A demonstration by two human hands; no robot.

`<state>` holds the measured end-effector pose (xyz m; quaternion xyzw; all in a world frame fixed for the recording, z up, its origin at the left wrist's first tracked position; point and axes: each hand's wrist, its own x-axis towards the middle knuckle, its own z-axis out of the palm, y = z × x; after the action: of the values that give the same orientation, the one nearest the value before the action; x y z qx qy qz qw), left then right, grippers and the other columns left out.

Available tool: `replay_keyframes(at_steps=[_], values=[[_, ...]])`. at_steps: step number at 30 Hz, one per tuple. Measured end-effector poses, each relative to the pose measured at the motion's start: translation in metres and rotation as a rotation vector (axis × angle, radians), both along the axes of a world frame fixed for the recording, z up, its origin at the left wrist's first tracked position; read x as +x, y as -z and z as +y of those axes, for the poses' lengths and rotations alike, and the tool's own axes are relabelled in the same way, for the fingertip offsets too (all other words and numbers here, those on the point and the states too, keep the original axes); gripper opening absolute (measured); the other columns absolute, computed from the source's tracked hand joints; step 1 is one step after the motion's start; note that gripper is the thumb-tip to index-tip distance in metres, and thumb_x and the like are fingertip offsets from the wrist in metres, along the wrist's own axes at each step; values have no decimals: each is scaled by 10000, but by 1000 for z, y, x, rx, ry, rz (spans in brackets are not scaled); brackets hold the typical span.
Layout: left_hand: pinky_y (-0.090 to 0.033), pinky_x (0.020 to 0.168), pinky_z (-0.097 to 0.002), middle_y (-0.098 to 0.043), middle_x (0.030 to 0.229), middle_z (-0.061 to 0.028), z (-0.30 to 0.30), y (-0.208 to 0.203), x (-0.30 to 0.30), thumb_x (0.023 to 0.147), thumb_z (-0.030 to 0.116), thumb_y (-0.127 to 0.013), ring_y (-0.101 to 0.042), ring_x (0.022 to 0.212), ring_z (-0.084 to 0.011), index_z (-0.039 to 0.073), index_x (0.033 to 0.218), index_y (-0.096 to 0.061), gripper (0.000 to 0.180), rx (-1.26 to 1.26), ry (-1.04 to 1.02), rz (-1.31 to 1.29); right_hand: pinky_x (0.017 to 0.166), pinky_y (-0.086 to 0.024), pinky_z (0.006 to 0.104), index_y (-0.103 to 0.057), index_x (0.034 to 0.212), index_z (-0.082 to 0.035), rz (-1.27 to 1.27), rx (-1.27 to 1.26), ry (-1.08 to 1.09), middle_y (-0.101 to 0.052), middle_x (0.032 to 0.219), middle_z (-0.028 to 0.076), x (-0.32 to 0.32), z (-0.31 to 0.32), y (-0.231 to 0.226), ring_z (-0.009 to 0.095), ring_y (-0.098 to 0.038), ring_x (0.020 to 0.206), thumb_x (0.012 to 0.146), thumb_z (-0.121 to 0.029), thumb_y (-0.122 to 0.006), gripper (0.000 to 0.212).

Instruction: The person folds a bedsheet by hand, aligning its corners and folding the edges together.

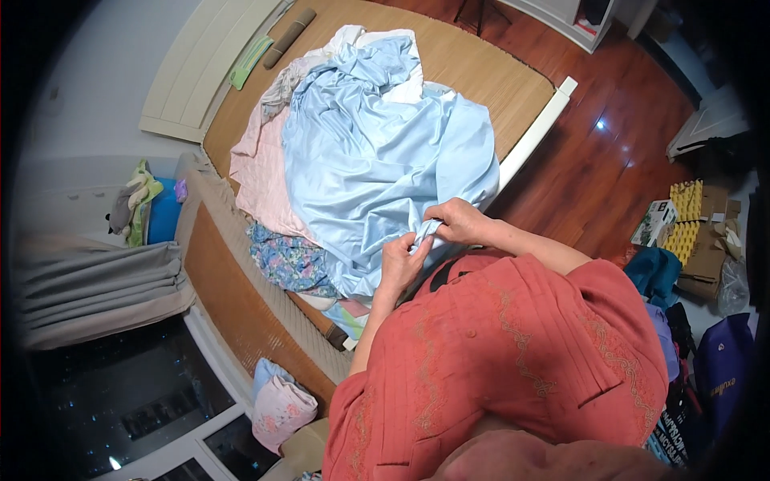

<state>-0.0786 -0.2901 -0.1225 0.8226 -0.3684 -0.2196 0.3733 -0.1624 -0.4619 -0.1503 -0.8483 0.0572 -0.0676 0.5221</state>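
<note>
A large light blue satiny sheet [377, 152] lies rumpled over the near part of the bed. Its near edge is gathered between my hands. My left hand [399, 260] is closed, pinching a bunched bit of that edge. Just to the right and slightly farther off, my right hand [455, 221] grips the same edge, so the fingers of both hands almost meet. The fold between them is small, and its details cannot be made out. Under the sheet, at the left, a pink cloth [265, 160] and a blue floral cloth [287, 258] stick out.
A woven mat [461, 48] covers the bed, whose white frame [533, 136] runs along the right. A rolled brown mat [289, 38] and a green striped cloth [251, 62] lie near the headboard. Cardboard boxes [702, 240] and bags stand on the floor at the right.
</note>
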Motion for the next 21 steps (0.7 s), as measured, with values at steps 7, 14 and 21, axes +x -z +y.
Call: replay_keyframes(at_steps=[7, 14, 21], values=[[-319, 411, -257, -478, 476, 8, 39, -40, 10, 831, 159, -669, -424, 438, -49, -8, 677, -603, 237, -134, -45, 195, 676, -489, 432, -631, 946, -71, -123, -282, 88, -643, 777, 150, 12, 19, 0, 353, -623, 763, 667, -64, -604, 280], [-327, 413, -248, -526, 488, -1, 89, -47, 34, 816, 129, -675, -436, 438, -41, -9, 651, -602, 227, -312, -69, 163, 686, -491, 425, -617, 957, -81, -57, -401, 121, -646, 841, 131, 27, 35, -8, 344, -621, 815, 638, -18, -619, 325], [-353, 501, -211, -556, 597, 32, 126, -79, 46, 822, 44, -654, -473, 559, -28, -5, 669, -608, 168, -353, -57, 261, 677, -485, 415, -571, 964, -79, -147, -519, 194, -607, 849, 118, 36, 26, -2, 338, -602, 816, 611, 37, -629, 376]])
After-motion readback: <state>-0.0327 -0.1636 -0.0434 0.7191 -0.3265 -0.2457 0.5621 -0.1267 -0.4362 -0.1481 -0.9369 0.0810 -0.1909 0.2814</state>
